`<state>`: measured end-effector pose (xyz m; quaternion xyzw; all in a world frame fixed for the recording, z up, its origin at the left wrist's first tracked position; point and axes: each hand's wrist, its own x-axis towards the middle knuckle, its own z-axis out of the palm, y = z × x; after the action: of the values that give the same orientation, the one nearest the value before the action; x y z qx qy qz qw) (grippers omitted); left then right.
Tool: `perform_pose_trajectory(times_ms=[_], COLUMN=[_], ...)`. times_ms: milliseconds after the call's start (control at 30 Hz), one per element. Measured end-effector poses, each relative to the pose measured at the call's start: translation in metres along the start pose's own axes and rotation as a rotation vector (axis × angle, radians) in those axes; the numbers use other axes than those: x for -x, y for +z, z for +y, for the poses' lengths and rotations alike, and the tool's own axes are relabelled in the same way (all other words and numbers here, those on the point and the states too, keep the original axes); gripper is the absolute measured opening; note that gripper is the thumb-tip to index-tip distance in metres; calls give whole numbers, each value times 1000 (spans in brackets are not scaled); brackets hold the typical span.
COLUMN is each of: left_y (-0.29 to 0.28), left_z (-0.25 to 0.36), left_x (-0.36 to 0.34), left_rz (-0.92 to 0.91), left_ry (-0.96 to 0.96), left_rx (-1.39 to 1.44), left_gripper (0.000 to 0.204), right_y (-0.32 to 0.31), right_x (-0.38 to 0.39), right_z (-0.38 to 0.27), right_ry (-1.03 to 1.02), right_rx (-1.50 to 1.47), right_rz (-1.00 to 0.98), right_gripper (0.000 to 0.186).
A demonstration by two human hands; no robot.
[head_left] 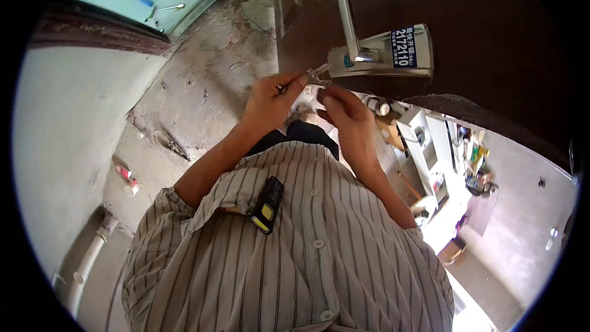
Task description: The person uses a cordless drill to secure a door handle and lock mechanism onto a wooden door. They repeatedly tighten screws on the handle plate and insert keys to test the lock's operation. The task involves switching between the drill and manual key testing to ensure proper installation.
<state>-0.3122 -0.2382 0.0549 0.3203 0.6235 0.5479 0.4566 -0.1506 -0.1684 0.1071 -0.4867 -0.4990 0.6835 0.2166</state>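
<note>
My left hand (270, 103) is closed, its thumb and forefinger pinched at a small shiny piece (318, 74) by the end of the door's handle plate. A dark bit shows between its fingers; what exactly it grips is too small to tell. Close beside it, my right hand (350, 120) has its fingers curled but apart, slightly blurred, with nothing plain between them. The metal handle plate (375, 55) is fixed to a dark brown door (491, 37), partly covered by clear film and a blue-and-white sticker. From it sticks out a silver lever handle (347, 21).
Tools, including a screwdriver (169, 8), lie on a pale surface at upper left. Another tool (177, 147) rests on the stained floor (184, 86). A white pipe (92, 258) runs along the left wall. Cluttered white shelving (424, 147) stands at right. A small lamp (267, 206) hangs on my shirt.
</note>
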Motion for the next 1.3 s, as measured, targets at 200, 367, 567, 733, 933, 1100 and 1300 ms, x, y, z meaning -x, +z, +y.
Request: perform_pose_trajectory(times_ms=[200, 367, 567, 733, 933, 1100, 1300], left_y=[-11, -6, -1, 1, -3, -12, -7], left_z=[15, 20, 19, 26, 41, 41, 29], left_x=[-32, -52, -63, -58, -66, -87, -82], left_rz=[-64, -244, -241, -287, -288, -346, -278], left_ry=[289, -36, -23, -63, 38, 118, 50], left_rx=[-330, -127, -45, -136, -263, -369, -180], left_gripper=[23, 34, 30, 28, 28, 31, 27], right_y=[-61, -85, -73, -58, -48, -48, -51], right_x=[56, 29, 8, 0, -2, -4, -7], right_z=[-48, -99, -108, -109, -108, -106, -103], right_ry=[-894, -1119, -942, -922, -940, -901, -938], right_rx=[639, 290, 243, -2, 189, -23, 124], right_rz=[600, 819, 822, 675, 822, 773, 957], right_gripper=[21, 51, 55, 61, 62, 60, 60])
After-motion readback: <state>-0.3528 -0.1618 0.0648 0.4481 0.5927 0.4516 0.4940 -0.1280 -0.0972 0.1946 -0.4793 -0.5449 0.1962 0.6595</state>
